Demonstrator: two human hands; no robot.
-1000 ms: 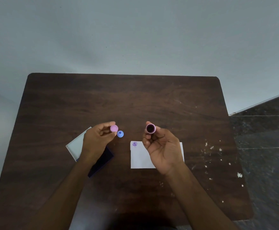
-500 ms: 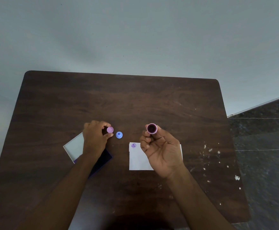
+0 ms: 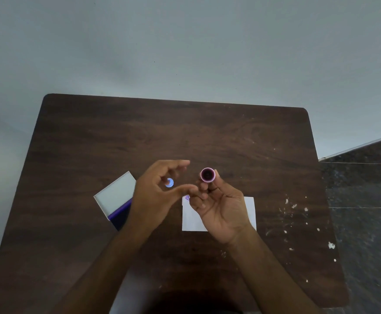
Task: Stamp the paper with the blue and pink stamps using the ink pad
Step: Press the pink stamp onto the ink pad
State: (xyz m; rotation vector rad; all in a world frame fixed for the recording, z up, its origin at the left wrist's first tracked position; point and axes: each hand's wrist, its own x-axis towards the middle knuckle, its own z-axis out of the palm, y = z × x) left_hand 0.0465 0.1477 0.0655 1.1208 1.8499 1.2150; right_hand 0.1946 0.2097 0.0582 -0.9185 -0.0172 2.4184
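Note:
My right hand (image 3: 221, 211) grips the pink stamp (image 3: 207, 175) with its dark inked face turned up, above the far edge of the white paper (image 3: 244, 209). The paper bears one purple mark (image 3: 187, 197) at its far left corner. My left hand (image 3: 153, 200) hovers just left of the right one, blurred, with thumb and fingers spread and nothing visible in them. The blue stamp (image 3: 169, 182) stands on the table and shows through the gap between that thumb and the fingers. The pink cap is out of sight.
The ink pad (image 3: 117, 198) lies open at the left, its white lid raised and its dark blue pad partly under my left wrist. The dark wooden table (image 3: 185, 132) has white flecks (image 3: 298, 207) at the right. A pale wall stands behind it.
My left hand has swung right from beside the ink pad toward my right hand and spread its fingers; the pink cap it pinched is gone from view. My right hand has kept the pink stamp still.

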